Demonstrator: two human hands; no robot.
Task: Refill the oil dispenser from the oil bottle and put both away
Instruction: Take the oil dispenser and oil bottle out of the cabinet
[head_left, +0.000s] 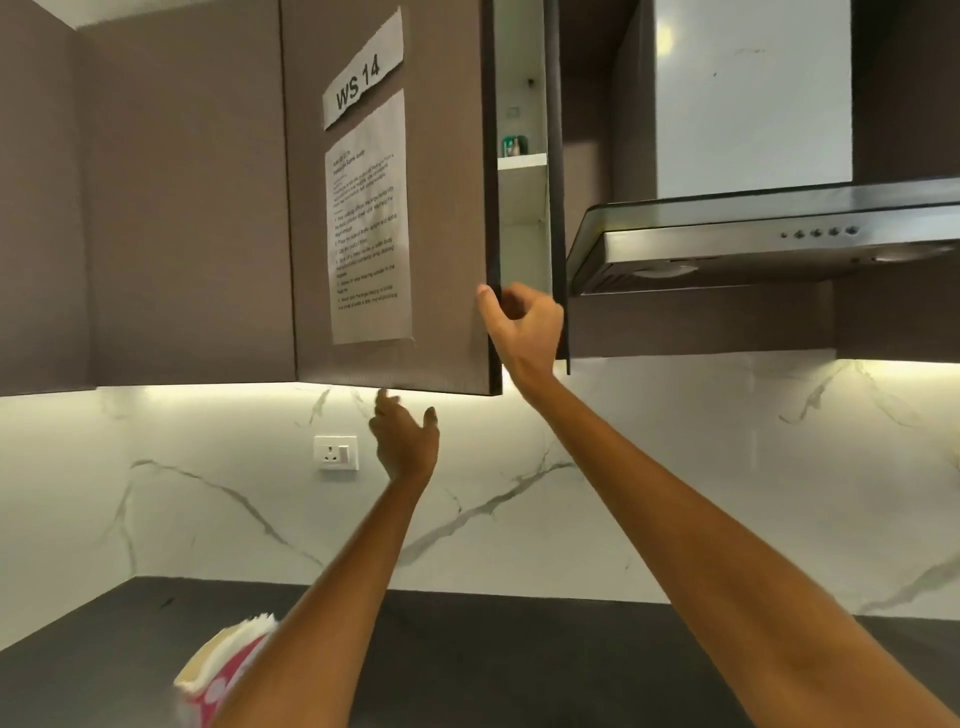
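A brown wall cupboard door (447, 208) stands slightly ajar, with a narrow gap showing white shelves inside. My right hand (519, 322) grips the door's free edge near its lower corner, thumb on the front and fingers curled behind. My left hand (405, 441) is raised just under the door's bottom edge, fingers relaxed, holding nothing. Through the gap a small green-capped bottle (513, 145) stands on the upper shelf (522, 162). The oil dispenser and oil bottle are otherwise not visible.
A steel range hood (753, 234) juts out to the right of the cupboard. Paper sheets (369, 228) marked WS 14 are taped to the door. A wall socket (336, 453) sits on the marble backsplash. A pack of napkins (223, 670) lies on the dark counter (519, 649).
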